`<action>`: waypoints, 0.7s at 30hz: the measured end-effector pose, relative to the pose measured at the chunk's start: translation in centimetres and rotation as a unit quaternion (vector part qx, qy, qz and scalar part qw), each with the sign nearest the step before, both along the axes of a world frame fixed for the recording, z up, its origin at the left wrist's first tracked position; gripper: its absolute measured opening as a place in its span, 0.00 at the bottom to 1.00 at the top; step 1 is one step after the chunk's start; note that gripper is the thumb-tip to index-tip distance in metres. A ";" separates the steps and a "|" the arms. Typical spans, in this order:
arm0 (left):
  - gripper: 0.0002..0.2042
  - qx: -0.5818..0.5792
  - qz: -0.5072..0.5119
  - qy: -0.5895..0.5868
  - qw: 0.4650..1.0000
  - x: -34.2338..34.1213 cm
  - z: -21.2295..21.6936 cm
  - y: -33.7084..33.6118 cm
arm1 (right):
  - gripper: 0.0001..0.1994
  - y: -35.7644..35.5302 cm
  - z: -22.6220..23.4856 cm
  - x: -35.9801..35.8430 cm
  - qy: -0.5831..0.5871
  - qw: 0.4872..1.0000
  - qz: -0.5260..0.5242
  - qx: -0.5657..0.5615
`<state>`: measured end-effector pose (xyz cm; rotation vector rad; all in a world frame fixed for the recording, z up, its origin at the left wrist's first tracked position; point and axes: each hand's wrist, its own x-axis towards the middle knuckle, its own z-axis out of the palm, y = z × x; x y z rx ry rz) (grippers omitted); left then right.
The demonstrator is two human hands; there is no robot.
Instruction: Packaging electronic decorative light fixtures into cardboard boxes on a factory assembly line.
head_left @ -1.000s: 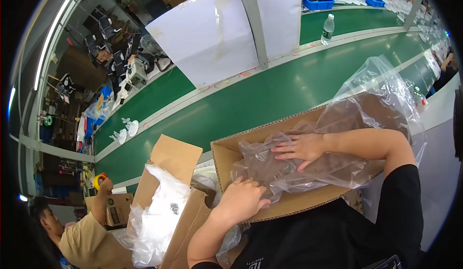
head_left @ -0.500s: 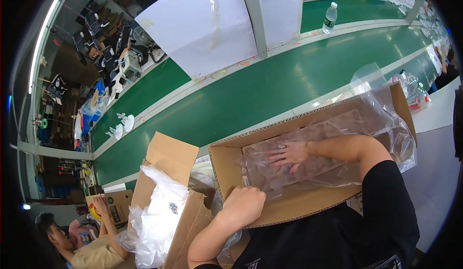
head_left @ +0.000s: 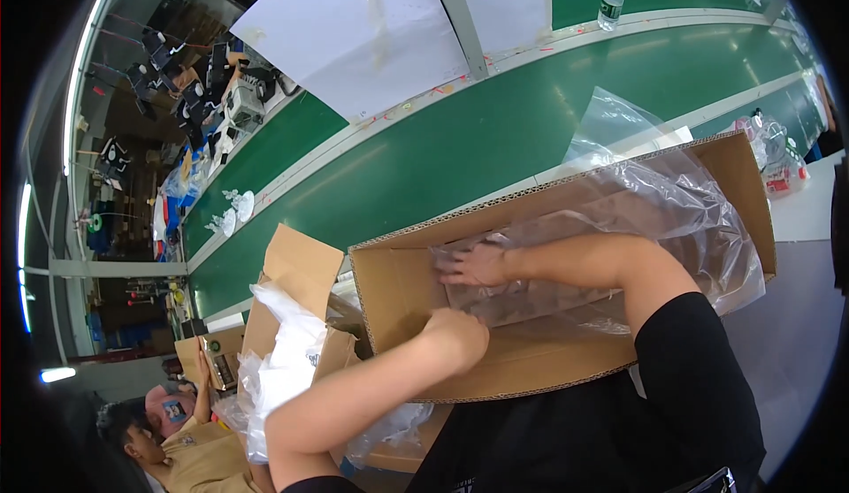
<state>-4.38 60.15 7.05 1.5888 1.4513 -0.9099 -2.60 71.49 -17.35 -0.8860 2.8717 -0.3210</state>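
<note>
A long open cardboard box (head_left: 522, 376) stands before me. Inside it a clear plastic bag (head_left: 707, 214) covers a flat layer that I cannot make out, its loose end spread over the box's right part and far rim. My right hand (head_left: 479, 266) lies flat on the bag near the box's left end, fingers spread. Over the near left part of the box, my left hand (head_left: 458, 338) is closed where the bag's edge meets it, seemingly pinching the film; its fingertips are hidden.
Left of the box stands an open carton (head_left: 303, 263) holding a white plastic bag (head_left: 294, 338). Beyond runs a green conveyor (head_left: 416, 179) with a water bottle (head_left: 610, 2) past it. Clear plastic items (head_left: 776, 152) lie at the right. A co-worker (head_left: 199, 458) is at the lower left.
My right hand has slid left along the bag toward the box's left end. My left fist has moved a little right and farther in. The bag's loose end has shifted at the far rim.
</note>
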 end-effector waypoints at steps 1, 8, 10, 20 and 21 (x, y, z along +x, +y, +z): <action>0.23 -0.123 -0.048 0.033 0.991 0.4 -0.8 2.3 | 0.37 0.5 0.4 -0.2 -0.001 1.000 0.001 -0.004; 0.27 -0.261 0.075 0.208 0.940 2.3 -14.4 6.7 | 0.32 0.9 -0.3 -2.3 -0.121 0.978 -0.095 -0.144; 0.28 -0.310 -0.055 0.015 0.949 -0.3 -15.2 6.2 | 0.31 1.1 -0.2 -2.2 -0.119 0.977 -0.091 -0.151; 0.28 -0.117 -0.152 -0.156 0.969 4.0 -17.6 5.6 | 0.40 2.3 -1.6 -1.3 0.013 0.994 0.012 -0.103; 0.29 -0.145 -0.104 -0.169 0.969 3.7 -18.2 5.4 | 0.40 2.2 -1.4 -1.3 0.018 0.996 0.014 -0.084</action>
